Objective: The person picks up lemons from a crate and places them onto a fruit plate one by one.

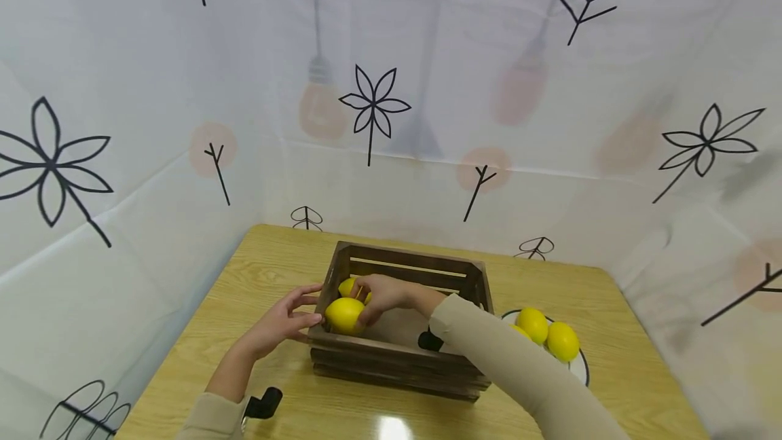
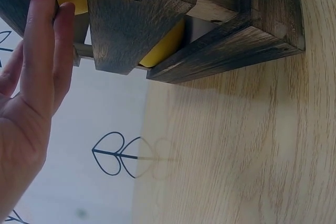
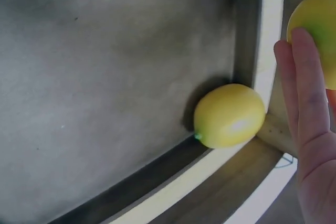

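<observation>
A dark wooden slatted crate [image 1: 391,365] stands on the table. Inside its left end, my right hand [image 1: 387,292] grips a yellow lemon [image 1: 344,316] with thumb and fingers around it. In the right wrist view that lemon [image 3: 321,17] is partly cut off at the frame's edge. A second lemon [image 3: 228,116] lies in a corner on the crate floor, partly covered by the right hand in the head view. My left hand [image 1: 287,321] touches the crate's left end from outside, fingers extended; the left wrist view shows them against the slats [image 2: 139,22].
Right of the crate sits a white plate with a dark rim [image 1: 585,362], bearing several lemons [image 1: 563,341], one partly hidden by the right sleeve [image 1: 507,358]. The crate stands on a light wooden table [image 1: 275,257], with a patterned white cloth [image 1: 391,175] behind it.
</observation>
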A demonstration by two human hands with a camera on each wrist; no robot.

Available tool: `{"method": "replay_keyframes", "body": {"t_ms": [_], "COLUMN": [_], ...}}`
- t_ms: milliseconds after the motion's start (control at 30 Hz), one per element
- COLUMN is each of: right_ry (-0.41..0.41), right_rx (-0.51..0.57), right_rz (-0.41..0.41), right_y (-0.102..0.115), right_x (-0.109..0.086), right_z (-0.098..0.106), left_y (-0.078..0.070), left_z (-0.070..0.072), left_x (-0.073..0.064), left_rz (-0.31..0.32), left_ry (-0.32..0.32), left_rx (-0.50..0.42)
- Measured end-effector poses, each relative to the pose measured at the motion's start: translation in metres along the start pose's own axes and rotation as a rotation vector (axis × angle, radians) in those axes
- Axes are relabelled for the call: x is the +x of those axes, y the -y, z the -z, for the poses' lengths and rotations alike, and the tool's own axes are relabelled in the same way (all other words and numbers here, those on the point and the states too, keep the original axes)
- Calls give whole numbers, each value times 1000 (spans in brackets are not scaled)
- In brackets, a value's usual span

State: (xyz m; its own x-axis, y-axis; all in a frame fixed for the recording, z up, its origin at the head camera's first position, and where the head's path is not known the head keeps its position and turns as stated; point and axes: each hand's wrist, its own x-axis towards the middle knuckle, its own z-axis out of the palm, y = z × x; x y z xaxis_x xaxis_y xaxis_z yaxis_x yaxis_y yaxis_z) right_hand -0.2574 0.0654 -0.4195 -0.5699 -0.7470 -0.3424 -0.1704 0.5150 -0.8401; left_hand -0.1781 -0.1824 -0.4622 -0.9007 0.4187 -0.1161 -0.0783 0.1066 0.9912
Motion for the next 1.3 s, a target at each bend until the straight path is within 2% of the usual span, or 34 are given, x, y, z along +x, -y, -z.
{"method": "replay_keyframes", "body": {"t_ms": [333, 667, 900, 1100, 1300], "right_ry": [-46, -111, -171, -215, -276], "right_rx": [115, 94, 166, 232, 269], "right_rz": [44, 111, 139, 133, 166], "right_y": [11, 23, 25, 27, 26], "right_x": [-12, -24, -33, -47, -62], "right_z": [10, 21, 26, 30, 35], "left_y": [-1, -2, -2, -3, -2], "left_z": [-1, -1, -1, -1, -1], "left_x": [0, 1, 0, 0, -1], "left_rz": [12, 21, 25, 18, 9], "left_ry": [-10, -8, -13, -14, -6], "left_rx": [15, 4, 4, -1, 6]}}
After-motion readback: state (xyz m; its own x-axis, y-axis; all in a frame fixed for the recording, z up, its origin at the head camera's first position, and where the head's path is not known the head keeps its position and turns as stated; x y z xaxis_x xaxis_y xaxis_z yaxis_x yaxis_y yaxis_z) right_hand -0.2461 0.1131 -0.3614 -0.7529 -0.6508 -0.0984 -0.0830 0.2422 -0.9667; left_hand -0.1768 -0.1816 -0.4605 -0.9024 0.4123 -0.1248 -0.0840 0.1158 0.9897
